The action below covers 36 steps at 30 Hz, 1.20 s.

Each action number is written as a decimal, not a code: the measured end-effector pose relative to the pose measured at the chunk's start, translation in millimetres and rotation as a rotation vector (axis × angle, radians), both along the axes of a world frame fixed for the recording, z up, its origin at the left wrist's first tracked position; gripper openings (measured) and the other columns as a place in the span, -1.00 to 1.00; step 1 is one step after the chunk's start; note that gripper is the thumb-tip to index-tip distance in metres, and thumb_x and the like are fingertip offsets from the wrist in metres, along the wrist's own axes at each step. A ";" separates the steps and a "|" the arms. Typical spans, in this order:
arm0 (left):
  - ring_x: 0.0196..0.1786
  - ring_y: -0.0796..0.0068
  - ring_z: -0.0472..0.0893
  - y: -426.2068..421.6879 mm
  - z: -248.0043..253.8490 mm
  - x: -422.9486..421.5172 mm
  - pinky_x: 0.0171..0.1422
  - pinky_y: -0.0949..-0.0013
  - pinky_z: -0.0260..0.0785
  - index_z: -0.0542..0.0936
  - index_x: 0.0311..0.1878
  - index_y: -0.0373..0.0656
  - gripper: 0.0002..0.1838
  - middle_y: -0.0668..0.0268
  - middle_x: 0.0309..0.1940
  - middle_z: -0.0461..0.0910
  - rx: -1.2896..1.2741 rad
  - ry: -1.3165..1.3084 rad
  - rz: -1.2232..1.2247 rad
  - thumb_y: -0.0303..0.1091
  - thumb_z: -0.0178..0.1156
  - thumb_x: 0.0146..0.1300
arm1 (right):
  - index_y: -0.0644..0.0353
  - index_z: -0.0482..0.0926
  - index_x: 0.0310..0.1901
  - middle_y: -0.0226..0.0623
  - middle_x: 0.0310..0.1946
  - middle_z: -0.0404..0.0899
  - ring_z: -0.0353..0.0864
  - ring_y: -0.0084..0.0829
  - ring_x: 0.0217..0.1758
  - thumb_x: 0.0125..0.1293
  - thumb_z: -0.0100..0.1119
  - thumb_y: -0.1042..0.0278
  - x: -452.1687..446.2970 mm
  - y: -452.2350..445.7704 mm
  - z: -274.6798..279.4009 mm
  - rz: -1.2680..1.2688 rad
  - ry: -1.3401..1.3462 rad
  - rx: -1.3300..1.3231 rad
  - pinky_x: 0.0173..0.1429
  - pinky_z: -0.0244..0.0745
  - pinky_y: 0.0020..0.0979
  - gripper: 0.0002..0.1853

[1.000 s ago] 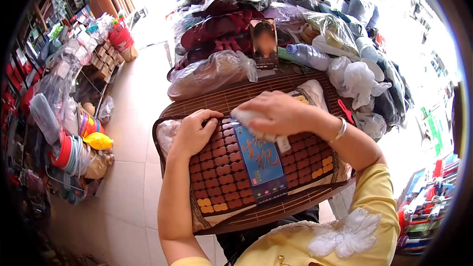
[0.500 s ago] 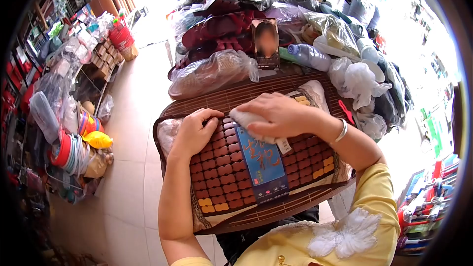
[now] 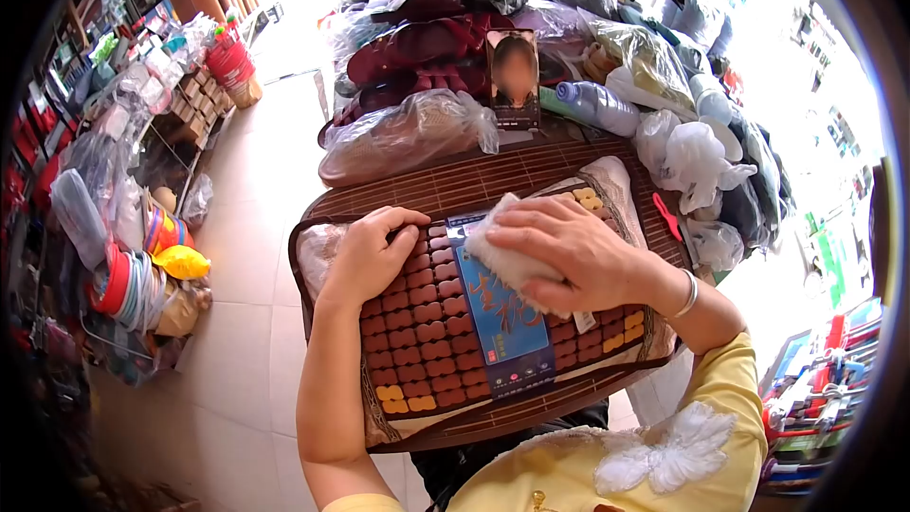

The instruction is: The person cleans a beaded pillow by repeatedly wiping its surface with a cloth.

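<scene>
A tile-covered pillow (image 3: 422, 334), reddish-brown with yellow corner tiles and pale fabric ends, lies on a brown slatted mat (image 3: 379, 192). Around its middle runs a blue paper band (image 3: 507, 332) with orange lettering, and a small white tag (image 3: 584, 321) pokes out beside the band. My left hand (image 3: 377, 251) grips the pillow's upper left edge, fingers bent and partly out of sight. My right hand (image 3: 569, 251) is closed over a fluffy white cloth (image 3: 507, 251), which is pressed on the band and the tiles next to it.
Beyond the mat, plastic-wrapped shoes (image 3: 408, 137) are piled up. A phone (image 3: 514, 81) showing a person stands against them, near a plastic bottle (image 3: 599, 106) and white bags (image 3: 687, 156). A red strap (image 3: 666, 216) lies on the right. Goods-filled shelves (image 3: 114, 180) line the left side.
My right hand has moved the white cloth right and down across the blue band, uncovering the band's top end. My left hand keeps its place on the pillow.
</scene>
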<state>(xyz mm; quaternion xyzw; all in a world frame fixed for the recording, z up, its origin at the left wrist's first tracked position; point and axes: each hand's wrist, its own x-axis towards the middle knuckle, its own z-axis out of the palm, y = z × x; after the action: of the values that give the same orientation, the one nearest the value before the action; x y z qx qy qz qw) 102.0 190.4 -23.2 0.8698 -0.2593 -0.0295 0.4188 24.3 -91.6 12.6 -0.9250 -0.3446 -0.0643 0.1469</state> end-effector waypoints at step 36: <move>-0.06 0.28 0.65 0.2 -4.2 -0.3 0.11 0.34 0.44 0.68 -0.05 -0.27 -0.75 0.15 -0.15 0.69 -0.050 -0.032 0.002 -0.39 0.11 0.33 | 0.02 0.43 0.35 -0.13 0.37 0.38 0.25 -0.03 0.51 0.12 0.28 0.17 -68.6 -27.4 -6.4 0.100 -0.094 0.112 0.58 0.08 -0.02 -0.31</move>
<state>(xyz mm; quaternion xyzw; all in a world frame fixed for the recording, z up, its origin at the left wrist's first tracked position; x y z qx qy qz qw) 101.6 190.7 -27.4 0.8597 -0.2659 -0.0089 0.4361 -44.4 -119.0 6.2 -0.8929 -0.3925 -0.1194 0.1853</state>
